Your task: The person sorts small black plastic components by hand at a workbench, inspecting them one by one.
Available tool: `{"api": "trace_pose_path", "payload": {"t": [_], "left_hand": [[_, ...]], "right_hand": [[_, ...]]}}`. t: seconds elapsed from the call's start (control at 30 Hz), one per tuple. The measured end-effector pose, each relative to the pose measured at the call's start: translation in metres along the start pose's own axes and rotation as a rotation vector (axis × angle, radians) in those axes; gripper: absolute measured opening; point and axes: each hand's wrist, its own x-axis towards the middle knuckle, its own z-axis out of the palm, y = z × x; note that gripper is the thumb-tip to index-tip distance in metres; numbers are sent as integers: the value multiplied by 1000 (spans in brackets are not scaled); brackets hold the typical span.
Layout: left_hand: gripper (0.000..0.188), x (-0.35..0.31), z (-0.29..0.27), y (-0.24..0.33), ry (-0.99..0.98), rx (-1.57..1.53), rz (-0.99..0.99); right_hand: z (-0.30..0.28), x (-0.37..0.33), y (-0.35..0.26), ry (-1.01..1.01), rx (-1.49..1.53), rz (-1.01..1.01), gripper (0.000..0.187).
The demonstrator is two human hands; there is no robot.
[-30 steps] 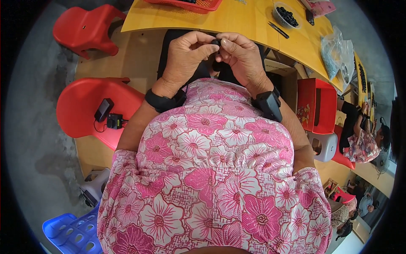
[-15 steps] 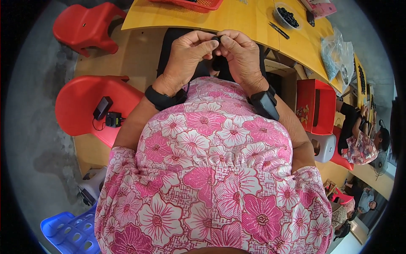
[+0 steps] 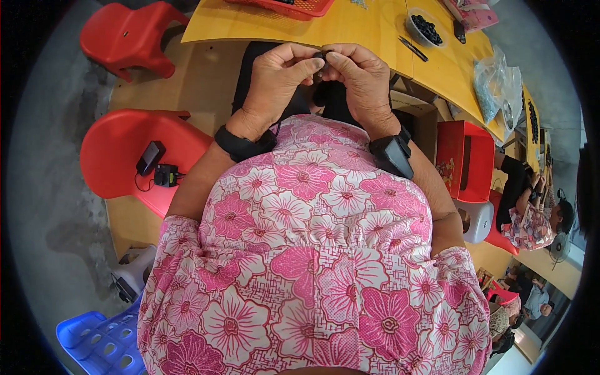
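Observation:
My left hand [image 3: 280, 81] and my right hand [image 3: 360, 78] meet in front of me at the near edge of the yellow table [image 3: 350, 28]. Thumbs and fingertips of both pinch one small black piece [image 3: 321, 57]; the fingers cover most of it, so its exact kind does not show. Each wrist wears a black band. Beyond my right hand, on the table, stand a clear bowl of small black pieces [image 3: 427, 30] and a dark slim pen-like tool [image 3: 413, 49].
A red basket [image 3: 300, 9] sits at the table's far edge. To the right are a clear bag of bluish bits [image 3: 498, 87] and a red box [image 3: 465, 159]. Red chairs [image 3: 125, 147] stand at left, one holding black devices [image 3: 166, 175]. Other people [image 3: 531, 219] sit at far right.
Both hands stay together at nearly the same spot, with the fingers shifting slightly around the small black piece. The view has tilted a little.

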Motion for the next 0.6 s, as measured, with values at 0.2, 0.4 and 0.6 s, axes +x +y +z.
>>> {"api": "trace_pose_path", "payload": {"t": [0.2,0.4,0.6], "left_hand": [[15,1,-2,-3,-14,-41,-8],[14,1,2,1,-31,10,-4],[13,1,2,0,-35,20,-5]], "right_hand": [[-3,-1,5,-41,227,117,12],[-8,0,3,-42,201,110,14],[-10,-1,0,-35,52,57,15]]}}
